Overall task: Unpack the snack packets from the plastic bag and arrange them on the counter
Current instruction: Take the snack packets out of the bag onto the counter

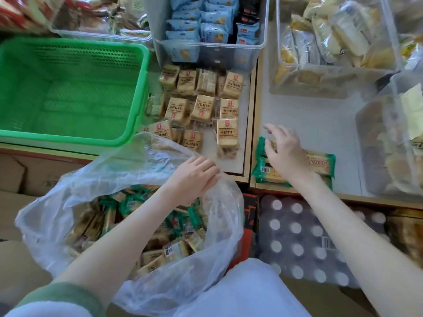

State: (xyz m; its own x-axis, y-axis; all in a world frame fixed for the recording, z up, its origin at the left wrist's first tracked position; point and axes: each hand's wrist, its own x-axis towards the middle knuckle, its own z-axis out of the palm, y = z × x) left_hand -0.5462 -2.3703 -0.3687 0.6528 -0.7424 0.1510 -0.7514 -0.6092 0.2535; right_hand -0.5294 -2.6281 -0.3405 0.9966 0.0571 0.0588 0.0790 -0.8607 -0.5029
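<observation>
1. My left hand (194,177) curls its fingers round the plastic bag (137,156) rim, holding it wide; most snack packets (176,248) lie inside.
2. My right hand (283,154), fingers spread loose, rests on green cracker packets (320,164) on the worktop (309,110).
3. Next, I judge: let go and reach into the bag for more.

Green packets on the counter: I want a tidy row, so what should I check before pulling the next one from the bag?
1. Mouth of the plastic bag open: ok.
2. The left hand holds its rim: ok.
3. More snack packets inside: ok, many.
4. The green packets lie flat on the counter: ok.
5. The right hand free: not ok, it rests on the green packets.
6. Bare counter behind them: ok.
</observation>
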